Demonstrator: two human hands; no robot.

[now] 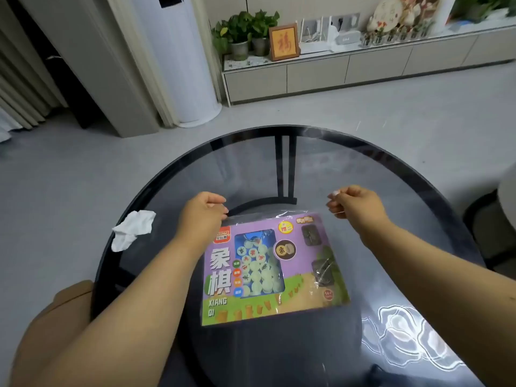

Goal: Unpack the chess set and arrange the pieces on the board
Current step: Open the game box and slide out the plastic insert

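A flat purple and green chess set box (304,275) lies on the round glass table (195,174), still inside a clear plastic wrap (268,216). Pale round pieces (258,265) show through a window in the box lid. My left hand (202,212) pinches the wrap at the box's far left corner. My right hand (356,202) is raised past the far right corner, fingers curled, pinching a thin strip of the clear wrap; a small white bit shows at its fingertips. No board is in view.
A crumpled white tissue (132,229) lies near the table's left edge. A low cabinet (335,71) with potted plants (245,32) and a framed picture (284,41) stands at the back wall. A white standing unit (178,60) is at the back left.
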